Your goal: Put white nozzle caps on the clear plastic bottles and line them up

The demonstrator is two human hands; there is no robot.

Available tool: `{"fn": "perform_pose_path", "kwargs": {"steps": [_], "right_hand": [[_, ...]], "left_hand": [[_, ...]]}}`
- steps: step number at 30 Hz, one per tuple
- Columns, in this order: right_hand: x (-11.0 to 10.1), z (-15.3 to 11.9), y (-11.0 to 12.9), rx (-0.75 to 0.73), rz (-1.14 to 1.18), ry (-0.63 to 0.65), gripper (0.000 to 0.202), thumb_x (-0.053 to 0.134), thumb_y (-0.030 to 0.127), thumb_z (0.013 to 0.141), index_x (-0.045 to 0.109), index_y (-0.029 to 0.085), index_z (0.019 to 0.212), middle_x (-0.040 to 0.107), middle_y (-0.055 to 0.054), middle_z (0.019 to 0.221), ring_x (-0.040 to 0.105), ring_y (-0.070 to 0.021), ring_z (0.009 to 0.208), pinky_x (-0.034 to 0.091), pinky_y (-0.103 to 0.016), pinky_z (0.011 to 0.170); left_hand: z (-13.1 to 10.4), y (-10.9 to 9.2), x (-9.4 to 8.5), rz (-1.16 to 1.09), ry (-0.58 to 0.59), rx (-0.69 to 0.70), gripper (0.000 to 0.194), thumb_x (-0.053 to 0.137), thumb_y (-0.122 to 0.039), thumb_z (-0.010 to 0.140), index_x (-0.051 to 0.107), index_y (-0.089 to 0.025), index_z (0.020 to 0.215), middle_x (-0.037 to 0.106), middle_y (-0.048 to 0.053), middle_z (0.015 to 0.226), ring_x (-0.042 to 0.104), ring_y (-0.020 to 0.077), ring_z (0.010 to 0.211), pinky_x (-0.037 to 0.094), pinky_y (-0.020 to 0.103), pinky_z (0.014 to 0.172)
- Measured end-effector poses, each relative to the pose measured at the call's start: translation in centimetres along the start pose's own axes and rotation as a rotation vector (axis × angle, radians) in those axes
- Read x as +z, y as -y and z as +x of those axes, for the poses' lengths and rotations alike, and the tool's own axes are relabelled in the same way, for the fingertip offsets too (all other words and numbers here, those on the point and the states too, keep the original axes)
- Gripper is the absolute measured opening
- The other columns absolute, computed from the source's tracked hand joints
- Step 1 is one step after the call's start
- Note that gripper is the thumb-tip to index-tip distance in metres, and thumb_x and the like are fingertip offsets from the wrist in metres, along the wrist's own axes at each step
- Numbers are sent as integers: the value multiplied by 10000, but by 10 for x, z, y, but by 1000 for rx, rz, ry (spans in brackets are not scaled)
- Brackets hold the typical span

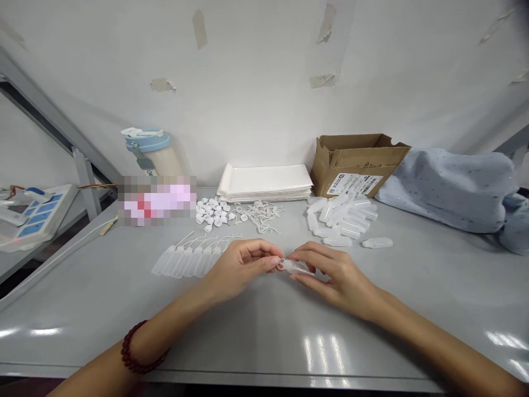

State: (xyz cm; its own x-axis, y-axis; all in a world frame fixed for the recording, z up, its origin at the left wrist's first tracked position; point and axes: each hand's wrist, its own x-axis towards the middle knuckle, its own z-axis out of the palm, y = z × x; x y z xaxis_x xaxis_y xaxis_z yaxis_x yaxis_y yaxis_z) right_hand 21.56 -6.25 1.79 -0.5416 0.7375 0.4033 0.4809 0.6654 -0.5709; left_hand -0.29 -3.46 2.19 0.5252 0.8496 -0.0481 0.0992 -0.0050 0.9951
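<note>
A small translucent plastic bottle (298, 267) lies between my hands, just above the table. My left hand (248, 264) pinches a pale ring-shaped strap at the bottle's neck between thumb and fingertips. On the other side, my right hand (334, 275) grips the bottle's body with thumb and fingers. Left of my left hand lies a row of similar bottles (185, 261), each with a thin white strap at its top. Behind my hands are a pile of white caps (211, 211) and a tangle of white straps (261, 214). Loose bottles (345, 216) are heaped beyond my right hand.
The grey table (256, 342) reaches to a white wall. Along its back stand a blue-lidded tumbler (155, 151), a stack of white envelopes (266, 184) and an open cardboard box (359, 165). Blue cloth (450, 187) lies at right; a blue-buttoned device (41, 215) is far left.
</note>
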Motion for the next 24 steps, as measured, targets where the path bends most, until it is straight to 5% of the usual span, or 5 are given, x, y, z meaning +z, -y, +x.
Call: {"fn": "perform_pose_path", "kwargs": {"steps": [6,11,24], "right_hand": [[2,0,-1,-15,-4,1,214,572,204,890,643,146,1083,643,-95,944,611,-154,757,522,-265,638],[3,1,1,-7,33,-26,206,601,213,877,638,127,1061,631,-73,872,532,-115,612,490,-251,578],[3,0,2,17,107,-23,203,624,212,864,655,139,1051,628,-71,880,515,-107,604,470,-241,560]], "left_hand": [[0,-2,4,19,9,-35,132,620,-287,835,695,-186,875,696,5,786,625,125,749,507,242,739],[-1,-3,6,76,-15,-10,173,587,-314,866,698,-183,847,685,-1,782,612,120,767,482,220,734],[-8,-3,13,356,-78,274,96,641,-241,832,697,-173,870,663,11,808,589,118,729,460,237,702]]}}
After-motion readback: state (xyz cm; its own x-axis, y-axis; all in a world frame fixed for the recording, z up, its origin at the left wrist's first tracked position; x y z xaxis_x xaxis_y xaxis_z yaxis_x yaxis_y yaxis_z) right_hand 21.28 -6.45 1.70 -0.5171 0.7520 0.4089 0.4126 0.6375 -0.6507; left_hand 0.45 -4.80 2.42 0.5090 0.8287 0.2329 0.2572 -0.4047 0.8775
